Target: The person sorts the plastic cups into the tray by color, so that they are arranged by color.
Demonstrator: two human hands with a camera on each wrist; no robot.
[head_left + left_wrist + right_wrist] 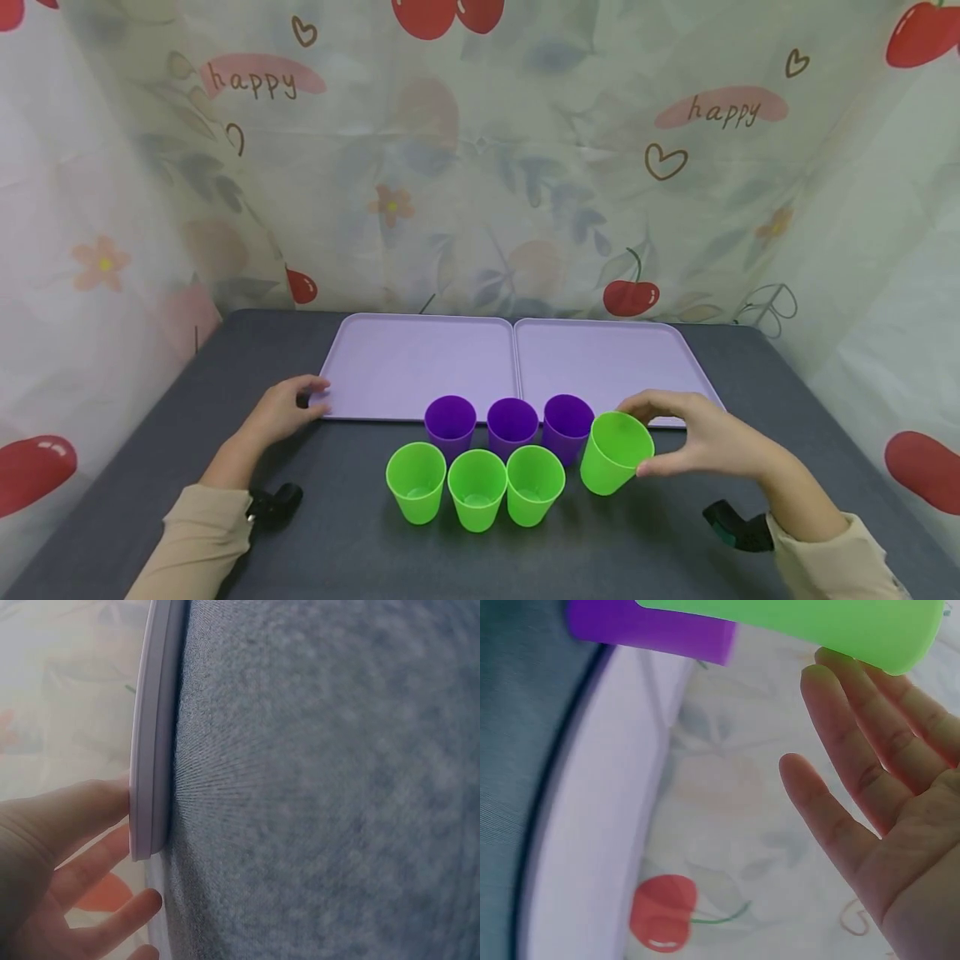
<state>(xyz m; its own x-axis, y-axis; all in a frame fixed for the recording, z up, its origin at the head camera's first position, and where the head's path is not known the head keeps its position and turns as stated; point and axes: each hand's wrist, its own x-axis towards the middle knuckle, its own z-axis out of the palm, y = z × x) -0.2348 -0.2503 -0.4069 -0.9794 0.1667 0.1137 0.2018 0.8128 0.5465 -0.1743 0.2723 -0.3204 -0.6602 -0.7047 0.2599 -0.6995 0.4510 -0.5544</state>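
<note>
My right hand holds a bright green cup at the right end of the cup group, thumb on the near side, fingers on the far side. This cup leans slightly. The right wrist view shows fingertips against the green wall; the thumb is hidden there. Three other green cups stand upright in a front row. Behind them stand three purple cups. My left hand touches the front left corner of the left lilac tray, its fingers loosely extended and holding no cup.
A second lilac tray lies beside the first, their edges meeting behind the cups. Both rest on a dark grey table. A patterned cloth hangs behind the table and along both sides. Each wrist wears a black camera mount.
</note>
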